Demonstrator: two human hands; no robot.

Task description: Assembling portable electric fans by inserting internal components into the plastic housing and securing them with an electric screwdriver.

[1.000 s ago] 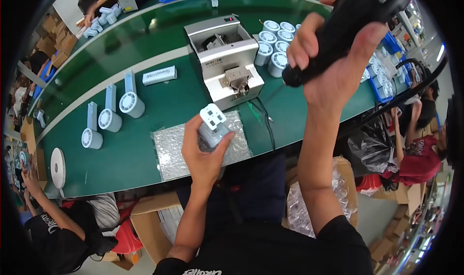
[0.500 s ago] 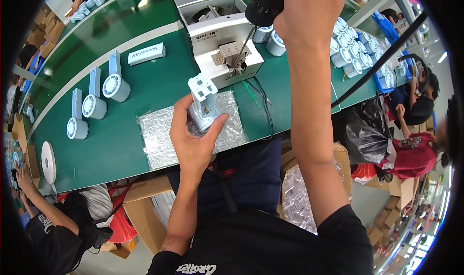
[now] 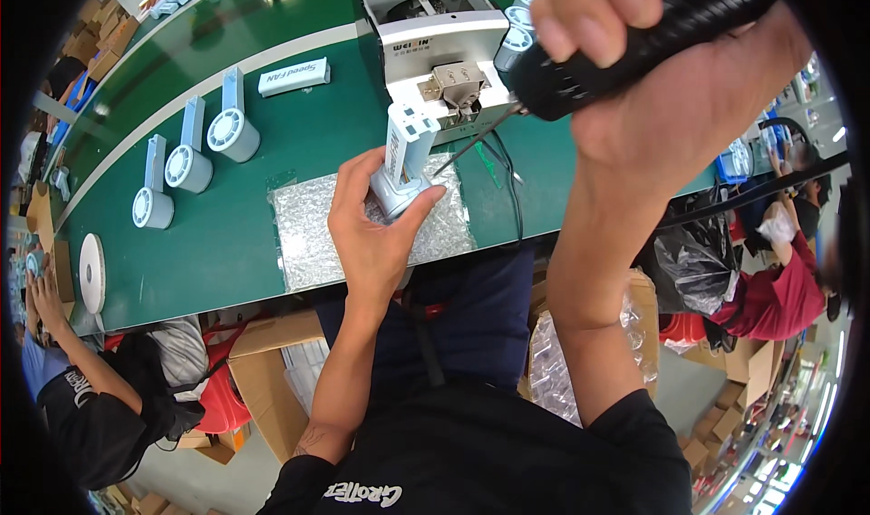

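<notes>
Fan housing [image 3: 401, 162], pale plastic, likely light, rigid, scratch-prone: left hand [image 3: 376, 234] clamped round its base above bubble wrap [image 3: 313, 230]; right hand [image 3: 689, 89] closed on black screwdriver [image 3: 625, 48].

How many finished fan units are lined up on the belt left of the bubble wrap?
3, in a diagonal row on the green table: one nearest the white box, one in the middle, one lowest, farthest left. More parts lie at the far edge, too small to tell.
</notes>
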